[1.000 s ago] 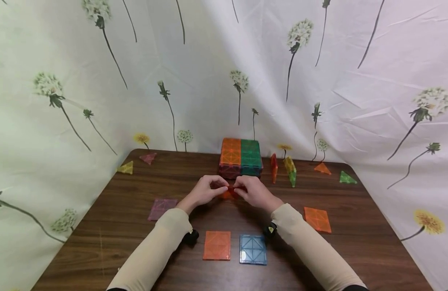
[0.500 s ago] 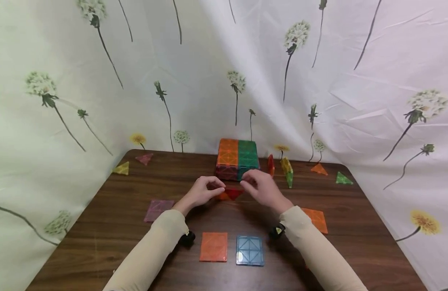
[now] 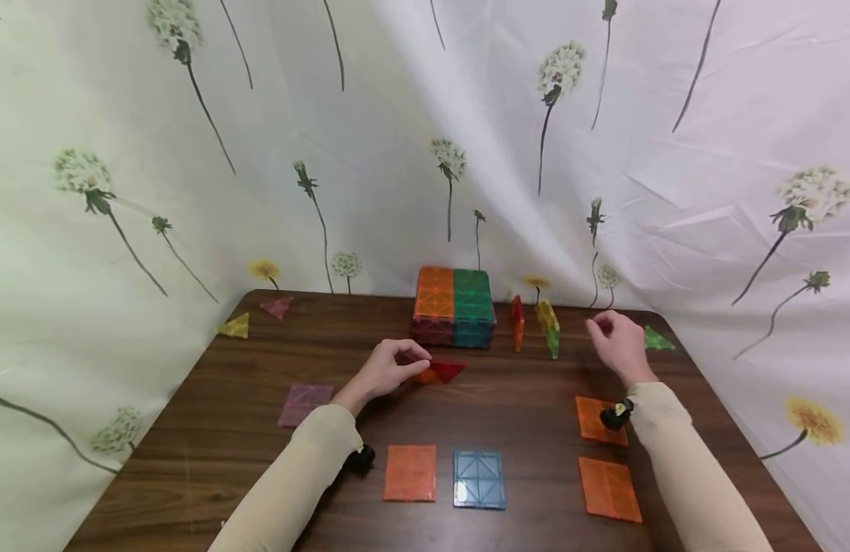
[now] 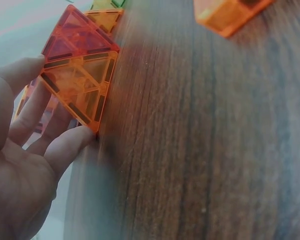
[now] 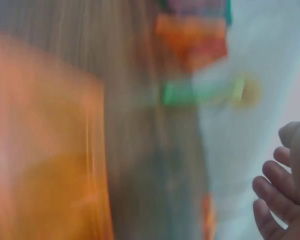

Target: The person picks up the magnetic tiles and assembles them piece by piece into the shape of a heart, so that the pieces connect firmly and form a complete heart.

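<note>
In the head view my left hand holds an orange triangular magnetic tile at mid-table. Its thumb and fingers pinch the orange tile by two corners in the left wrist view. A red triangular tile stands edge to edge with the orange one, pointing away from the hand. My right hand hovers over the back right of the table with loosely bent fingers and nothing between them. A green triangular tile lies just to its right. The right wrist view is blurred.
Behind the left hand stands a box of tiles, orange and green on top. Red and yellow-green tiles stand upright beside it. Flat squares lie nearer: purple, orange, blue, and two orange at right.
My right hand has let go of the red triangular tile and moved right, now covering where an orange triangular tile lay. The left hand keeps its hold in about the same place.
</note>
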Available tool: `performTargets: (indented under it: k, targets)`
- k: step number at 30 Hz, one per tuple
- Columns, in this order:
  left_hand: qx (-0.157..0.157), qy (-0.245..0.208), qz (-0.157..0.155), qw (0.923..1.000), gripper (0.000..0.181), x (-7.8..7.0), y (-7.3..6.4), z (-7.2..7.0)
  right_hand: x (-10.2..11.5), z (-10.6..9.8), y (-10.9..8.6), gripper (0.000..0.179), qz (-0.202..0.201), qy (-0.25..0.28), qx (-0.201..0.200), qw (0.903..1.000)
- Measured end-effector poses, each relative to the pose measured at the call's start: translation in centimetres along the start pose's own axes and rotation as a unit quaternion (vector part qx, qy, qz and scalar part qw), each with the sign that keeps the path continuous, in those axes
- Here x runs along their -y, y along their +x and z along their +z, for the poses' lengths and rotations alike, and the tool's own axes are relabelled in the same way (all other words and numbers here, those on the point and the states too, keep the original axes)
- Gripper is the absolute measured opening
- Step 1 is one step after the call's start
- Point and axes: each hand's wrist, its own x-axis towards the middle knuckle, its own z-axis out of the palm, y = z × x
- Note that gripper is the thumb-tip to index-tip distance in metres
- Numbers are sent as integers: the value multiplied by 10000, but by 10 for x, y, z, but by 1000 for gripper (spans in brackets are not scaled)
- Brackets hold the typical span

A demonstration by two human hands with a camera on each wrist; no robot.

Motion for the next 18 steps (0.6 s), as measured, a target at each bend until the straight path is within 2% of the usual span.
performTargets:
  k: [2,6,8,11,13,15,16,18]
  targets:
    - [-7,-36,6,10000,15,1,-1,0,-20,-7,0,21,227,-189,142,9995]
    - [3,-140,52,9999,16,2,-3,1,-47,-21,-1,32,911,-513,503,9932]
    - [-1,-175,75,9998,17,3,-3,1,-55,-27,-1,42,1287,-684,817,9859]
    - [17,-209,98,9997,16,3,-4,0,-67,-31,-2,56,1710,-963,1517,9688]
    - [45,-202,83,9998,15,4,-3,0,-75,-33,-4,62,1828,-1149,1991,9559]
    - [69,-168,58,9998,15,4,-3,0,-82,-35,-6,62,1842,-1299,2290,9470]
    - [73,-142,39,9999,14,4,-3,-1,-85,-35,-6,61,1833,-1343,2357,9449]
    - [63,-111,26,9999,14,4,-2,-1,-90,-34,-7,55,1737,-1409,2318,9467]
